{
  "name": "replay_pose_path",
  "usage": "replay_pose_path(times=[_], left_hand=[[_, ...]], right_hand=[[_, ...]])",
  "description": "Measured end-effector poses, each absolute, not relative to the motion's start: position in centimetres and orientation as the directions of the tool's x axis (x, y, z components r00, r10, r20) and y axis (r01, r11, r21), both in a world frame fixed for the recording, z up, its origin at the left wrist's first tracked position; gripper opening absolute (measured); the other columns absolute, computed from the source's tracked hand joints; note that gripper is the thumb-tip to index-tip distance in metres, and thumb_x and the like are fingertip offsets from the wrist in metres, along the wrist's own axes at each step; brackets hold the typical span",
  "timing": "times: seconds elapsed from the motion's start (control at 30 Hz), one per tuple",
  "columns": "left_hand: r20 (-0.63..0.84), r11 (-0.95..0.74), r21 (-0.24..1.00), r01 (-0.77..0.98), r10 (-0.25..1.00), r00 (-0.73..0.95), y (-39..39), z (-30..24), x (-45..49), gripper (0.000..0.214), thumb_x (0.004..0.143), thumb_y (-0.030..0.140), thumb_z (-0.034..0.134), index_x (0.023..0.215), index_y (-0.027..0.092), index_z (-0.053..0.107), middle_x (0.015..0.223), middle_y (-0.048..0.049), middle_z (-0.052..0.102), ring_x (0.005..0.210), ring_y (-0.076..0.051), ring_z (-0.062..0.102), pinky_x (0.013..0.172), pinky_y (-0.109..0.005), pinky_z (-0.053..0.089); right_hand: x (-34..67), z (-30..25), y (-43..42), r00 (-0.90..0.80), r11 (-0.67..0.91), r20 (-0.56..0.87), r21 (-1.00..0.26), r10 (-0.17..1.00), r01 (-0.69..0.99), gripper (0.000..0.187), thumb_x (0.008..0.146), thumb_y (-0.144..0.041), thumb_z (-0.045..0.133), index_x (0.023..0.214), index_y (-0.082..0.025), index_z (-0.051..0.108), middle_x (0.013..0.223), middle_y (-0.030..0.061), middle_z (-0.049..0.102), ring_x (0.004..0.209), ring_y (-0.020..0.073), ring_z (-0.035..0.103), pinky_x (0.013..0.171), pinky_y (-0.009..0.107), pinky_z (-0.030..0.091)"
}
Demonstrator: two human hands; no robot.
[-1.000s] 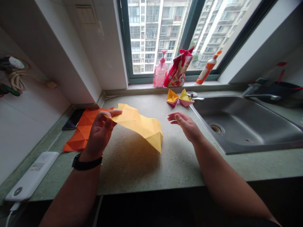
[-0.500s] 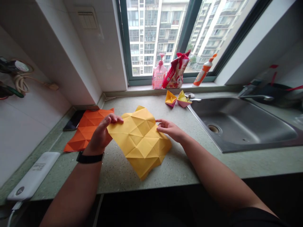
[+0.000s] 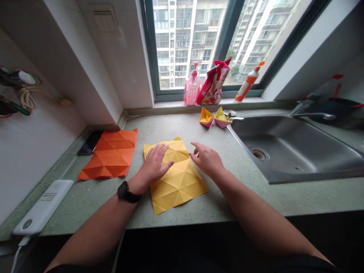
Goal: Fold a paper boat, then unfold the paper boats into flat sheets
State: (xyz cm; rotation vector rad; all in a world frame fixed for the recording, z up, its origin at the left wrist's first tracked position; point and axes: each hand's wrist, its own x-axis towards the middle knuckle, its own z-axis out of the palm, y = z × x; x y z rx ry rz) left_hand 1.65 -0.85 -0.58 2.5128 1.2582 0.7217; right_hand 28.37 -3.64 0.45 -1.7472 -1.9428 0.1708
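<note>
A creased yellow paper sheet (image 3: 178,182) lies flat on the green counter (image 3: 199,129). My left hand (image 3: 155,163), with a black watch on its wrist, rests palm down on the sheet's upper left part, fingers stretched out. My right hand (image 3: 206,159) hovers over the sheet's right edge with its fingers spread and nothing in it. A creased orange paper sheet (image 3: 110,153) lies flat to the left of the yellow one.
Two small folded paper pieces (image 3: 214,117) sit near the steel sink (image 3: 287,151). A pink pump bottle (image 3: 192,87), a red bag (image 3: 213,83) and an orange-capped bottle (image 3: 247,83) stand on the window sill. A white power bank (image 3: 42,206) and a dark phone (image 3: 89,143) lie at left.
The yellow sheet was held up by my left hand, then by both hands. It now lies flat on the counter with my left hand pressed on it and my right hand released.
</note>
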Motion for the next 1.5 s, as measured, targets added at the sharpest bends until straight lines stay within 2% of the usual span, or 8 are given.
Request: replay_pose_path(times=[0.1,0.27,0.4,0.57,0.83,1.1,1.33,1.5], left_hand=[[0.139,-0.595,0.354,0.721,0.796,0.589,-1.1,-2.1,2.9,0.078,0.100,0.064,0.059,0.163,0.020,0.043,0.173,-0.0202,0.038,0.163,-0.042,0.031,0.133,-0.065,0.022],[0.076,-0.613,0.347,0.710,0.773,0.630,-0.5,-3.0,3.0,0.083,0.099,0.066,0.056,0.166,0.019,0.039,0.174,-0.0209,0.036,0.164,-0.040,0.028,0.134,-0.062,0.018],[0.092,-0.624,0.357,0.695,0.764,0.639,-0.2,-3.1,2.9,0.096,0.096,0.074,0.058,0.169,0.017,0.033,0.175,-0.0187,0.035,0.165,-0.038,0.028,0.136,-0.058,0.016],[0.037,-0.615,0.333,0.715,0.766,0.642,0.0,-3.1,2.8,0.105,0.094,0.079,0.056,0.172,0.015,0.027,0.179,-0.0171,0.027,0.167,-0.036,0.023,0.137,-0.055,0.013],[0.022,-0.443,0.213,0.871,0.894,0.449,2.0,-3.3,1.9,0.091,0.106,0.070,0.031,0.172,0.008,0.026,0.179,-0.0176,0.026,0.168,-0.033,0.022,0.138,-0.047,0.014],[0.011,-0.233,0.171,0.957,0.972,0.235,4.8,-2.7,0.2,0.078,0.109,0.055,0.028,0.170,0.005,0.031,0.178,-0.0199,0.026,0.168,-0.034,0.019,0.137,-0.056,0.005],[0.158,-0.619,0.195,0.761,0.785,0.599,4.0,-1.8,1.9,0.062,0.107,0.031,0.036,0.164,0.008,0.043,0.176,-0.0192,0.032,0.168,-0.031,0.021,0.137,-0.053,0.013],[0.064,-0.752,0.246,0.611,0.642,0.764,1.8,-2.3,3.7,0.067,0.108,0.049,0.043,0.165,0.015,0.043,0.177,-0.0182,0.032,0.167,-0.034,0.025,0.135,-0.054,0.018]], right_hand=[[27.2,0.6,-4.1,-0.250,0.444,0.453,-0.392,0.856,0.806,0.038,0.102,-0.031,0.063,0.138,-0.024,0.069,0.118,0.0112,0.078,0.109,0.0282,0.073,0.096,0.043,0.059],[25.1,-1.9,-2.7,-0.571,0.680,0.370,-0.404,0.733,0.611,0.050,0.104,-0.036,0.061,0.154,-0.029,0.058,0.152,0.0123,0.064,0.141,0.0293,0.061,0.119,0.053,0.051],[25.2,-4.0,-0.3,-0.578,0.616,0.230,-0.409,0.783,0.673,0.062,0.108,-0.043,0.052,0.167,-0.023,0.043,0.169,0.0139,0.049,0.156,0.0300,0.046,0.129,0.055,0.038],[25.4,-4.3,2.2,-0.508,0.506,0.060,-0.239,0.859,0.829,0.069,0.110,-0.056,0.038,0.169,-0.020,0.040,0.178,0.0105,0.033,0.167,0.0299,0.026,0.136,0.054,0.021],[25.8,-3.7,4.7,-0.388,0.384,-0.002,-0.138,0.922,0.913,0.079,0.107,-0.065,0.032,0.171,-0.019,0.035,0.180,0.0084,0.024,0.168,0.0297,0.022,0.136,0.053,0.019],[27.7,-3.2,3.7,-0.339,0.344,0.061,-0.120,0.939,0.931,0.074,0.108,-0.055,0.038,0.171,-0.016,0.034,0.180,0.0104,0.023,0.168,0.0329,0.019,0.135,0.054,0.020],[28.3,-3.4,2.5,-0.410,0.411,0.042,-0.171,0.911,0.895,0.062,0.109,-0.045,0.038,0.168,-0.025,0.042,0.177,0.0070,0.033,0.165,0.0359,0.030,0.132,0.065,0.024],[28.5,-3.6,3.0,-0.397,0.403,0.069,-0.202,0.915,0.893,0.058,0.109,-0.037,0.037,0.165,-0.028,0.047,0.176,0.0034,0.036,0.164,0.0331,0.032,0.132,0.063,0.024]])
